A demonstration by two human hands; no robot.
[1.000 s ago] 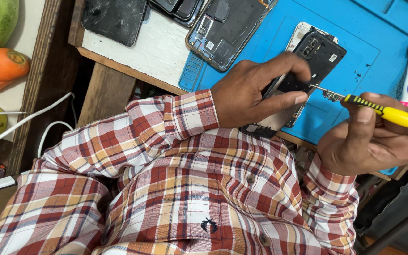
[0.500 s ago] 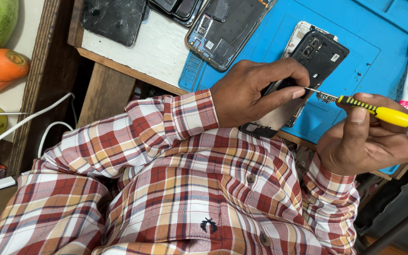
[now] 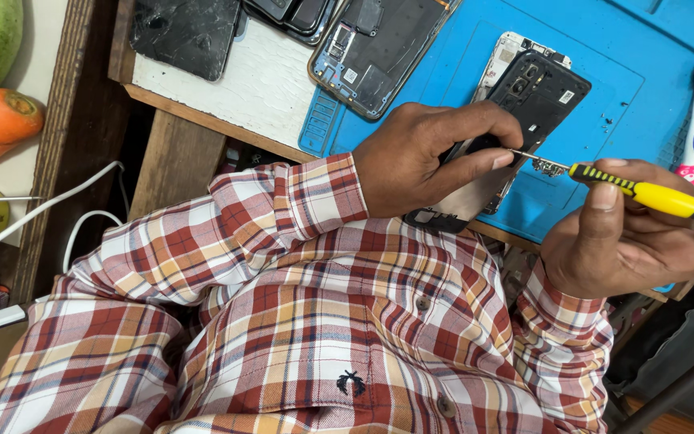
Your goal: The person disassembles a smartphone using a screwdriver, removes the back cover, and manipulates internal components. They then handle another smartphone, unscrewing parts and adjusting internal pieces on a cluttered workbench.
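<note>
Two hands are engaged: an opened phone (image 3: 524, 112) is pinned by the left hand (image 3: 423, 157), fingers pressed together, steadying it for the yellow screwdriver (image 3: 652, 195), pinched by the right hand (image 3: 628, 241) at four o'clock.

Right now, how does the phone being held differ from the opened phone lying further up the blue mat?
The held phone is gripped by the left hand, with the screwdriver in the right hand aimed at it; the opened phone lies untouched. The held phone shows a black inner cover; the opened phone shows bare boards and parts. Both are dark and lack back covers, over the blue mat.
</note>
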